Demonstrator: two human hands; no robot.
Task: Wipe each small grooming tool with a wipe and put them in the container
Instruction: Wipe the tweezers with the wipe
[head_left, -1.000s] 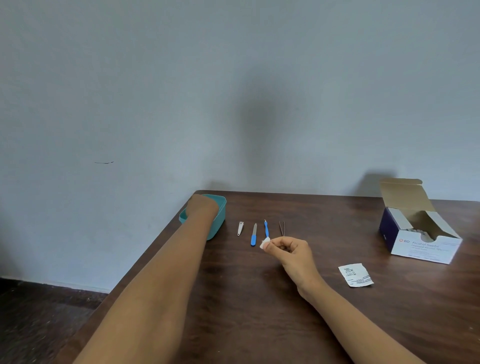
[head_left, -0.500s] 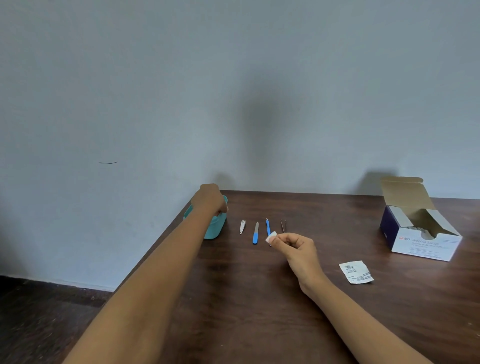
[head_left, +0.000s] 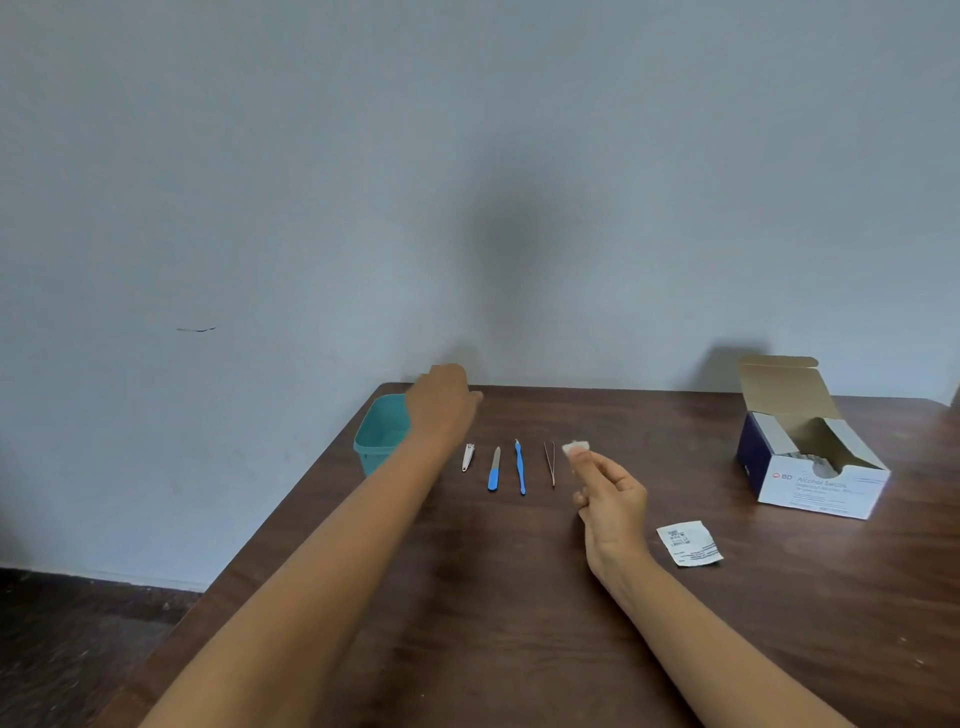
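White wipe (head_left: 576, 446) pinched in right hand (head_left: 613, 496); tools (head_left: 520, 467) between it and left hand (head_left: 441, 402)

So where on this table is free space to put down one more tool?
Bare wood lies between the right hand and the box of alcohol swabs, beyond the torn wrapper, and on the near side between the two forearms. It is crowded from the teal container to the tweezers, where the tools lie close together beside the wipe.
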